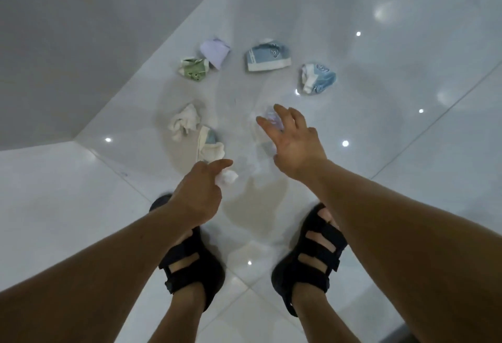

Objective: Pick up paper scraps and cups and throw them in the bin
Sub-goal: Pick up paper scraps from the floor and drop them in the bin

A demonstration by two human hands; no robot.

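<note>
Fingers point(218, 164) of left hand point(198, 190) curled, pinching white paper scrap point(227, 176). Right hand point(296, 140) has its fingers spread over pale crumpled piece point(259, 133) — blurred, contact unclear. On floor point(394, 98) beyond lie crumpled white tissue point(183, 122), green cup point(193, 69), lilac cup point(216, 52), blue cup point(267, 56) and crushed blue cup point(319, 78) — all apart from both hands.

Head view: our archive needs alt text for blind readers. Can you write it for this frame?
A person's left hand pinches a crumpled white scrap while the open right hand reaches toward a pale crumpled piece on the white tiled floor. A green cup, a lilac cup and two blue cups lie crushed beyond.
</note>
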